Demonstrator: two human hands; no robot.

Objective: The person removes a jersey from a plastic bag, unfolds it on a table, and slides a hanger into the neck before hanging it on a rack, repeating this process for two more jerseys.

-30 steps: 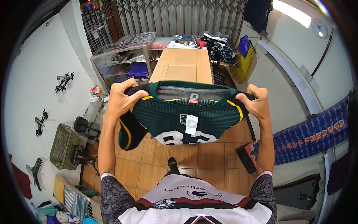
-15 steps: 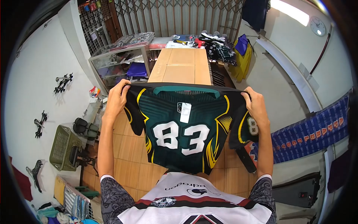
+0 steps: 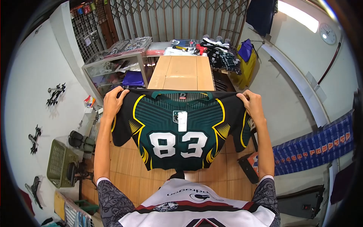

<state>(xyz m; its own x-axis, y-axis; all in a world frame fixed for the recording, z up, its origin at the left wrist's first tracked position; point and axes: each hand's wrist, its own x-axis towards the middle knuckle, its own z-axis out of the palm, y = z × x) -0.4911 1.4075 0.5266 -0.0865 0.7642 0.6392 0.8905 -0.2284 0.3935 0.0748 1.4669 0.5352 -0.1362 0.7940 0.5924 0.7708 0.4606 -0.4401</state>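
Observation:
A dark green and black sports jersey (image 3: 177, 123) hangs spread out in front of me, with yellow trim and a white number 83 on it. A white paper tag (image 3: 182, 121) hangs on its chest beside a small badge. My left hand (image 3: 113, 101) pinches the black shoulder at the left, thumb and fingers closed on the cloth. At the right, my right hand (image 3: 252, 105) grips the other shoulder the same way. Both sleeves droop outside the grips. The jersey's back is mostly hidden, except for a strip inside the collar.
Beyond the jersey stands a wooden-topped table (image 3: 181, 72). A glass display case (image 3: 113, 70) is at its left; a pile of clothes (image 3: 223, 56) lies at the back right. A green basket (image 3: 60, 162) and a blue banner (image 3: 312, 143) flank me.
The jersey has swung from a tilt to nearly level and hangs flatter, its collar now more open to view. Both hands keep their hold on the shoulders and sit slightly lower in view.

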